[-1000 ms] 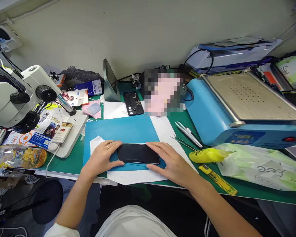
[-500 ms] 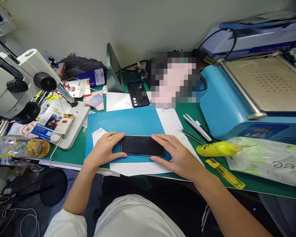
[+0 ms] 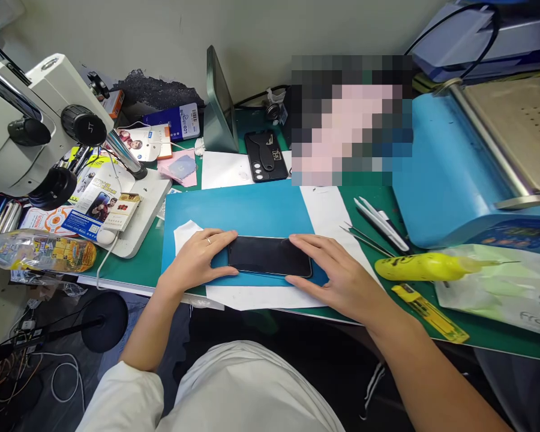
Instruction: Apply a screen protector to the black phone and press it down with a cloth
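A smartphone [image 3: 270, 256] with a dark screen lies lengthwise on the blue mat [image 3: 238, 204], face up. My left hand [image 3: 202, 258] grips its left end, fingers along the far edge and thumb at the near edge. At the other end my right hand [image 3: 333, 267] holds it the same way, fingers on top and thumb below. A white scrap of paper [image 3: 184, 233] pokes out beside my left hand. White paper [image 3: 252, 298] shows under the mat's near edge.
On the left stand a microscope [image 3: 58, 132] and a plastic bottle [image 3: 40, 252]. Behind the mat lie a black phone case [image 3: 265, 157] and an upright screen [image 3: 220, 102]. Tweezers [image 3: 369, 240], a yellow bottle [image 3: 418, 267], a yellow blade case [image 3: 429, 312] and a blue machine [image 3: 450, 174] are on the right.
The camera view has shifted, so the scene sits a little higher and most of it farther right. Both hands keep the same hold on the smartphone's ends.
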Tool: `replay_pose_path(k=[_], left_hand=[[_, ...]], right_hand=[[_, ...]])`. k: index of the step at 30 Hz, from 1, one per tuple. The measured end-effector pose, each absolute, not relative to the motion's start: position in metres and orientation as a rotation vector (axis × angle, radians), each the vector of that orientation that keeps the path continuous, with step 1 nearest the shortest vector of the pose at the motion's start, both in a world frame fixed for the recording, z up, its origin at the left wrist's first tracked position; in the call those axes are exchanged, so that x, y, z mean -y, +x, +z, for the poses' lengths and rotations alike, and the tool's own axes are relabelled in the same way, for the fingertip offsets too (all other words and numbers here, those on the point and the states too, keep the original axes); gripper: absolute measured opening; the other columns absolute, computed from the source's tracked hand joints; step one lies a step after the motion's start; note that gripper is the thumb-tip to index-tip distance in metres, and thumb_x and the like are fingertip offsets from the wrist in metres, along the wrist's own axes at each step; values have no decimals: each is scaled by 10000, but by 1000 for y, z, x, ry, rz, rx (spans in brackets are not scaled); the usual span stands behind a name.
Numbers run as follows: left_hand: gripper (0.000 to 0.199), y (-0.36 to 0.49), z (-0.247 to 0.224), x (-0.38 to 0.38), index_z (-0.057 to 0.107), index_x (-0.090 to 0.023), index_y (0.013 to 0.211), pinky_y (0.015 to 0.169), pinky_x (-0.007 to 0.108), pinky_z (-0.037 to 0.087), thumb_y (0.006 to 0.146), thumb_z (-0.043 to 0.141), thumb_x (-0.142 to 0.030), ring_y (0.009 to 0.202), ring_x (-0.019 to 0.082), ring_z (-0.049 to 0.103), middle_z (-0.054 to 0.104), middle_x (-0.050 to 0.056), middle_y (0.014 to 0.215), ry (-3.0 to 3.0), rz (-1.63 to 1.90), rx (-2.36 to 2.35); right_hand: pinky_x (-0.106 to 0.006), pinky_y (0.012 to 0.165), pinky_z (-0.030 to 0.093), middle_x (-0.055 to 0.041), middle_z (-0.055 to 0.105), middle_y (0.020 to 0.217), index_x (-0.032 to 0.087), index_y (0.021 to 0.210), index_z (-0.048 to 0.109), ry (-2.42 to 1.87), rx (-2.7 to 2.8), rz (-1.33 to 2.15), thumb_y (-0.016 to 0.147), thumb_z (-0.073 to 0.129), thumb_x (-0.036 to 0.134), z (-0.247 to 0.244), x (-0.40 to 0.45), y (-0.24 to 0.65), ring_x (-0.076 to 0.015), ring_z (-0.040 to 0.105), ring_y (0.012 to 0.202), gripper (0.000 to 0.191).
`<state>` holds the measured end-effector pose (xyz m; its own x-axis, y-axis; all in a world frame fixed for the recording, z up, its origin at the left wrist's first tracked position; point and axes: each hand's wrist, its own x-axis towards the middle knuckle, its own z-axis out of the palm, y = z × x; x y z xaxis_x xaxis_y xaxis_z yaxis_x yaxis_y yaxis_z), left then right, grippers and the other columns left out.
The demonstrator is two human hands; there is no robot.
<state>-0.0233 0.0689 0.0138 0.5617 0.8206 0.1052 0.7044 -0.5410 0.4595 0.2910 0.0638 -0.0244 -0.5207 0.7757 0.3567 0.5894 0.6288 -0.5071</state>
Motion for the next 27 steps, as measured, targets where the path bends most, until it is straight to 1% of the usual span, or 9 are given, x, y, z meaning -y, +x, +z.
replay_pose_path(k=[6, 11, 16, 19, 22, 25, 27], left_hand=[[706, -22, 16, -69, 461, -245, 1505, 1068, 469, 512, 900, 732, -489, 1305, 304, 579, 622, 122, 1453, 2434, 417, -1245], [702, -21, 15, -69, 447, -273, 1512, 1059, 472, 515, 905, 728, -487, 1308, 307, 580, 618, 104, 1463, 2426, 417, -1239], [710, -21, 14, -68, 426, -273, 1527, 1058, 477, 509, 915, 720, -479, 1309, 309, 581, 611, 107, 1473, 2439, 432, -1220], [699, -21, 14, -68, 431, -249, 1521, 1060, 469, 504, 922, 714, -472, 1303, 307, 582, 612, 112, 1472, 2462, 451, -1200], [699, -21, 14, -69, 441, -231, 1510, 1062, 456, 500, 916, 724, -467, 1294, 303, 588, 610, 115, 1475, 2469, 456, -1203], [686, -21, 14, -69, 451, -225, 1500, 1065, 451, 496, 918, 720, -469, 1296, 299, 589, 616, 116, 1466, 2465, 452, -1210], [678, -21, 15, -69, 465, -202, 1486, 1070, 448, 494, 918, 719, -472, 1297, 299, 591, 625, 127, 1452, 2464, 457, -1210]], right_hand=[[-484, 1064, 544, -113, 582, 1401, 349, 1624, 262, -1069, 2294, 439, 971, 634, 370, -24, -63, 292, -314, 591, 1268, 752], [-472, 1066, 543, -104, 582, 1403, 351, 1625, 265, -1081, 2298, 453, 977, 620, 375, -23, -63, 292, -312, 587, 1277, 739], [-490, 1064, 545, -108, 586, 1391, 355, 1615, 286, -1076, 2298, 441, 976, 618, 374, -23, -63, 291, -321, 591, 1269, 720], [-504, 1063, 544, -116, 577, 1393, 352, 1597, 317, -1077, 2306, 436, 975, 623, 367, -24, -63, 291, -323, 590, 1265, 694], [-494, 1071, 540, -116, 576, 1399, 342, 1586, 340, -1074, 2304, 437, 974, 627, 366, -24, -63, 291, -316, 589, 1267, 677], [-486, 1073, 537, -110, 583, 1400, 343, 1586, 345, -1074, 2297, 443, 973, 625, 374, -24, -63, 292, -315, 590, 1266, 674], [-487, 1070, 537, -109, 583, 1398, 349, 1589, 337, -1080, 2298, 448, 974, 623, 375, -23, -63, 291, -316, 591, 1265, 678]])
